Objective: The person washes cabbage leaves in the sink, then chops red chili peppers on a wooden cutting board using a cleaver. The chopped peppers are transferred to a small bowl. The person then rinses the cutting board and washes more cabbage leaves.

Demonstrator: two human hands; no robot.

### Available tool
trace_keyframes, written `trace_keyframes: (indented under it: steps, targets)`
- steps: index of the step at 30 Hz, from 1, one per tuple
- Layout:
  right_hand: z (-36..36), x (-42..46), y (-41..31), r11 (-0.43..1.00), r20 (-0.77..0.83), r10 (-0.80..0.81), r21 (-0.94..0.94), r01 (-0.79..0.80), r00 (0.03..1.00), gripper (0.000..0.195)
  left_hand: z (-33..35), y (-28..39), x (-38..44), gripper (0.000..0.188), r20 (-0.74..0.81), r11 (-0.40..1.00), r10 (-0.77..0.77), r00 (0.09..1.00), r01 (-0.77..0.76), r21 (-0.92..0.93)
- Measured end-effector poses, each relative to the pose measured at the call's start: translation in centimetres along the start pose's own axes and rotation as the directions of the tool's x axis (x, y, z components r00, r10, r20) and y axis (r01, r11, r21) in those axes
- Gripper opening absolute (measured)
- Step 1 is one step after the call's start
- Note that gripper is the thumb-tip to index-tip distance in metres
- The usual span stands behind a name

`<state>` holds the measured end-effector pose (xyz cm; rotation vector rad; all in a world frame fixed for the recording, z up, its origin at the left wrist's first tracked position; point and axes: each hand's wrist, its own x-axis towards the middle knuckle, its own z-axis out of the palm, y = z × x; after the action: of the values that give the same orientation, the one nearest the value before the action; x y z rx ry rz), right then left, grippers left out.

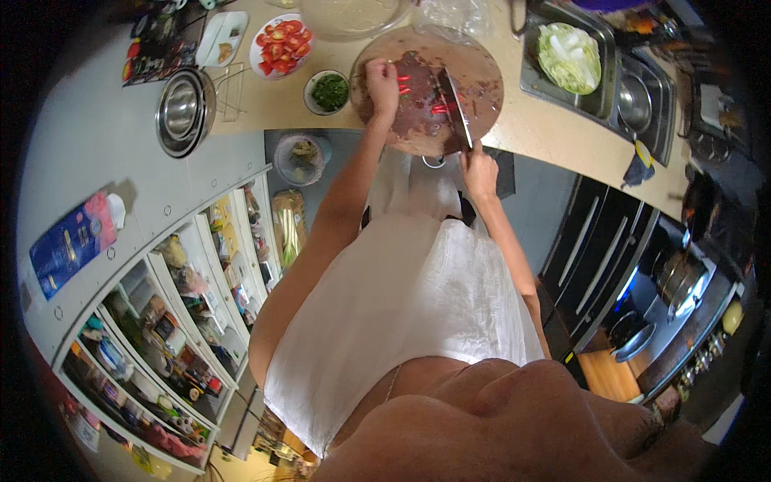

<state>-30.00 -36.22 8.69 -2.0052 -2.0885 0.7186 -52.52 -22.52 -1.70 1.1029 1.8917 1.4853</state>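
Note:
My right hand (480,172) grips the handle of a kitchen knife (459,111), its blade lying across the right half of the round wooden chopping board (482,66). Pieces of red chilli pepper (443,109) lie along both sides of the blade. My left hand (382,87) is over the board's left part with fingers curled; whether something is pinched in them is hidden. Several more red chilli peppers (404,84) lie right beside it. Just left of the board stands a small bowl of chopped green herbs (329,92).
A plate of cut tomatoes (282,48) and nested metal bowls (184,111) stand to the left. A large clear bowl (355,18) sits behind the board. On the right, cut cabbage (569,57) rests in the sink (539,90). A lined bin (298,159) stands below the counter.

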Motion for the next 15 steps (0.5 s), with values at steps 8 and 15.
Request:
trace_keyframes:
  steps: [8,15]
  targets:
    - [0.7,0.0,0.0,0.998,0.035,-0.032,0.049,0.03,0.999,0.037,-2.0,-4.1,14.1,0.044,0.117,0.441,-0.732,0.672,0.597,-0.67]
    - [1.0,-0.6,0.6,0.992,-0.047,-0.118,0.046,0.12,0.992,0.024,-4.4,-1.8,16.0,0.042,0.129,0.48,-0.64,0.757,0.525,-0.703]
